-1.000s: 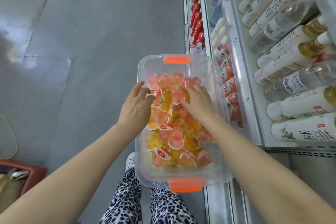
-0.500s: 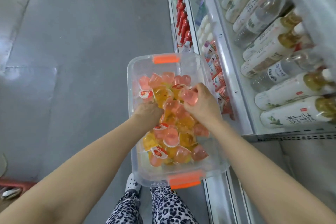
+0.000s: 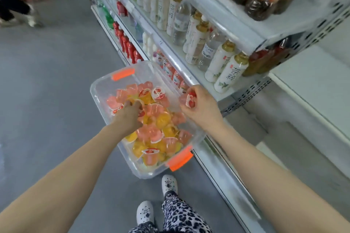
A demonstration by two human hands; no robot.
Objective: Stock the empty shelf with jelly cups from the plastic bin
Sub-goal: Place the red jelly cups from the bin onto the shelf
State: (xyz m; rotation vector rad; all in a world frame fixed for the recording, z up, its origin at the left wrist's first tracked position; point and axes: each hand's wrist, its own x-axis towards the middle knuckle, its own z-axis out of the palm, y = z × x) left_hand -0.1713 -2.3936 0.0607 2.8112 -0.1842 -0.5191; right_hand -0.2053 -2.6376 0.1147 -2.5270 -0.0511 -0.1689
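floor (image 3: 56, 81) lies open left of the plastic bin (image 3: 96, 91), whose right rim sits just beside the bottle shelf (image 3: 223, 96); left hand (image 3: 129, 117) curls round jelly cups (image 3: 161, 121) inside, while right hand (image 3: 203, 108), half a second ago down in the pile, now pinches a red-lidded cup (image 3: 189, 100) above that rim.

The plastic bin (image 3: 98, 91) stands open-topped at mid-frame, heaped with jelly cups (image 3: 162, 119). The left hand (image 3: 130, 115) reaches in from above, and the right hand (image 3: 200, 108), gripping cups, hangs over its right rim just beside the lip of the bottle shelf (image 3: 170, 51). Left of the bin the grey floor (image 3: 47, 81) lies open. To the right, upright bottles (image 3: 219, 60) crowd that shelf under an overhanging upper shelf (image 3: 227, 11). Past a perforated end panel (image 3: 246, 96), a white shelf (image 3: 312, 89) shows bare surface.
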